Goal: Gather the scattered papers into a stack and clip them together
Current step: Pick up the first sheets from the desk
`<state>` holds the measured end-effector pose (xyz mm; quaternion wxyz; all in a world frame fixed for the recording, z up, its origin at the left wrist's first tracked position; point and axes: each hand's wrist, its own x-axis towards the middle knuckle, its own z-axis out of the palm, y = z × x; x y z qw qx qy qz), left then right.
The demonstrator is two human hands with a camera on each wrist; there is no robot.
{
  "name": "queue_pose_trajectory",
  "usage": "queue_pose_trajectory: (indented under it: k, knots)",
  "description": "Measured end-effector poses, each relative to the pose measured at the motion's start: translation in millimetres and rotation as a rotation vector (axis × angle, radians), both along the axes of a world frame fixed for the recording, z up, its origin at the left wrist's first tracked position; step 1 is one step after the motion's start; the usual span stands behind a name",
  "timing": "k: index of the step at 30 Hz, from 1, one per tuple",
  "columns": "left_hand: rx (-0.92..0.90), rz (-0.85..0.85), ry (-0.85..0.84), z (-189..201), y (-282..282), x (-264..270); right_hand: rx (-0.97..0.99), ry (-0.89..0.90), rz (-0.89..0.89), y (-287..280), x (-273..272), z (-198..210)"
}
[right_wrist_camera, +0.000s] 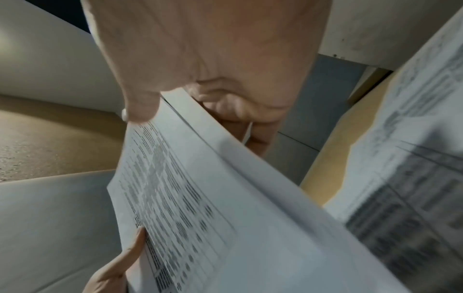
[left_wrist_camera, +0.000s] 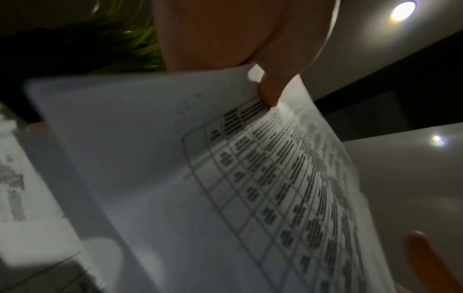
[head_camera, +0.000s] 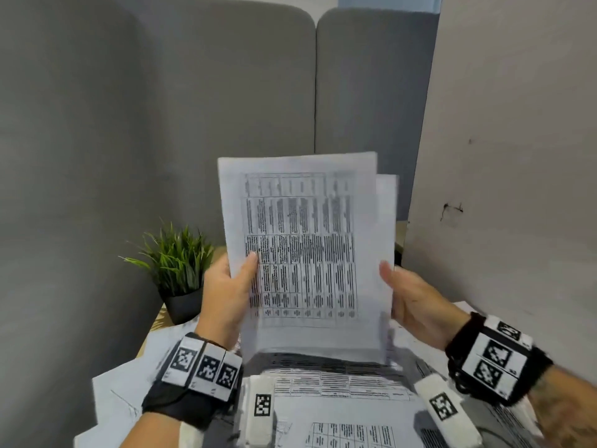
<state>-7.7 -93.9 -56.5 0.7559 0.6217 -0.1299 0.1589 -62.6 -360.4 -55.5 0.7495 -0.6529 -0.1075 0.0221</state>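
I hold a stack of printed papers (head_camera: 303,253) upright above the table; the sheets carry tables of text, and a back sheet sticks out at the upper right. My left hand (head_camera: 231,286) grips the stack's left edge, thumb on the front. My right hand (head_camera: 410,299) holds the right edge, thumb in front and fingers behind. In the left wrist view the thumb (left_wrist_camera: 270,93) presses the papers (left_wrist_camera: 225,178). In the right wrist view the right thumb (right_wrist_camera: 140,107) pinches the sheets (right_wrist_camera: 213,198). More printed sheets (head_camera: 339,392) lie flat on the table below. No clip is visible.
A small potted green plant (head_camera: 176,263) stands at the table's back left, just beside my left hand. Grey padded panels (head_camera: 193,108) rise behind and a pale wall panel (head_camera: 517,156) stands on the right. Loose sheets cover the wooden tabletop (right_wrist_camera: 333,158).
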Motion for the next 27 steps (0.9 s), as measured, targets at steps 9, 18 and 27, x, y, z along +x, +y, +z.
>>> queue_pose_trajectory:
  k: [9, 18, 27]
  knots:
    - [0.05, -0.055, -0.132, -1, -1, -3, -0.018, -0.174, -0.172, 4, 9, 15]
    - [0.114, -0.27, 0.069, -7, 4, -9, -0.139, -0.106, -0.141, 25, -4, 13]
    - [0.266, -0.296, 0.1, -5, 0, -14, -0.33, -0.041, -0.09, 9, -3, 19]
